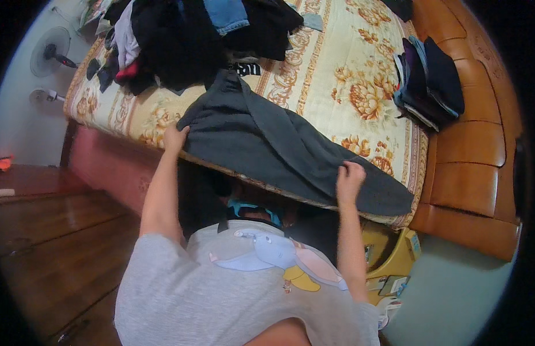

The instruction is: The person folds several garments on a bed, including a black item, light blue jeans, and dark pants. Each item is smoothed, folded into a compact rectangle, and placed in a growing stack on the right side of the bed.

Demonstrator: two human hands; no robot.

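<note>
Dark grey trousers [258, 138] lie stretched along the near edge of a bed with a floral bedspread [367, 93]. At the trousers' waist end on the left, my left hand [175, 137] grips the cloth near a corner. My right hand [352, 178] is on the leg part towards the right, fingers curled with thumb and forefinger close together at the cloth; whether it pinches the fabric cannot be told. The far tip of the leg reaches the bed's right corner, by the headboard.
A heap of dark clothes [176, 43] covers the bed's far left, with blue denim [226, 15] on it. Folded clothes [431, 82] stand beside the brown leather headboard [466, 173]. Fans [50, 52] are at far left. A yellow bedside cabinet [393, 259] sits at the lower right.
</note>
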